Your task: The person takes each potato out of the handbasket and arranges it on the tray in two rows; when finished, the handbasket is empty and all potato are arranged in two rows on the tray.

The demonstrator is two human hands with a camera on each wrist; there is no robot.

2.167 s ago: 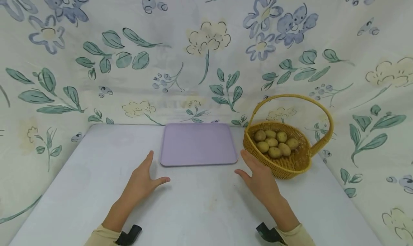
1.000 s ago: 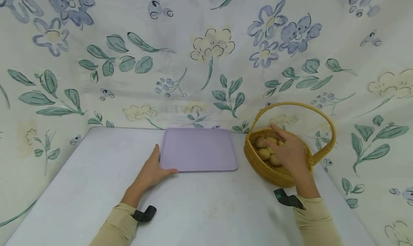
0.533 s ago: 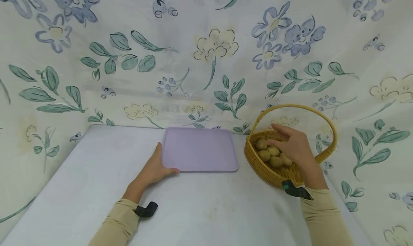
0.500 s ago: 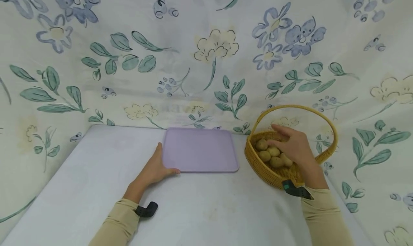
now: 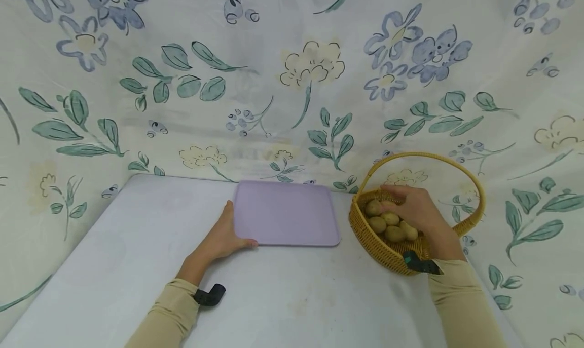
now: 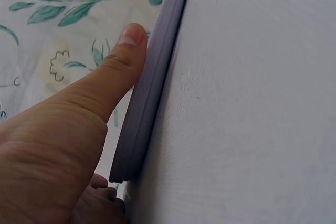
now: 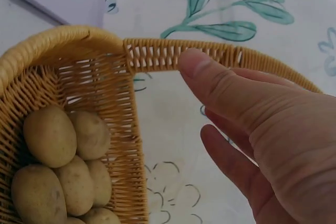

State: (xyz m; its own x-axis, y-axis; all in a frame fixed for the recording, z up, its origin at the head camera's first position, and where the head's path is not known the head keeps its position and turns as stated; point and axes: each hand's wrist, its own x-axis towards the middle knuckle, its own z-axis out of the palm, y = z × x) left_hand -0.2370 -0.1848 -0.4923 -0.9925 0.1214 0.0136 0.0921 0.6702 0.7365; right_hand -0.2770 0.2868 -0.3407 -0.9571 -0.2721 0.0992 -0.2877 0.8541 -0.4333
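A lilac rectangular tray (image 5: 287, 215) lies flat on the white table. My left hand (image 5: 222, 239) rests at its near left corner, fingers straight along the left side and thumb along the front edge. In the left wrist view the thumb (image 6: 118, 69) lies against the tray's rim (image 6: 149, 85). To the right, a yellow wicker basket (image 5: 380, 252) with a tall arched handle holds several potatoes (image 5: 395, 233). My right hand (image 5: 418, 209) reaches in under the handle, thumb close to the potatoes. In the right wrist view its fingers are spread and hold nothing.
The white table (image 5: 283, 297) extends in front of the tray and to its left. A flowered cloth (image 5: 274, 84) hangs behind and at both sides. The basket's arched handle (image 5: 479, 196) rises around the right hand and forearm.
From over the table, my right hand has moved right into the basket and lately sunk a little towards the potatoes. My left hand has moved forward to the tray's corner and stays there.
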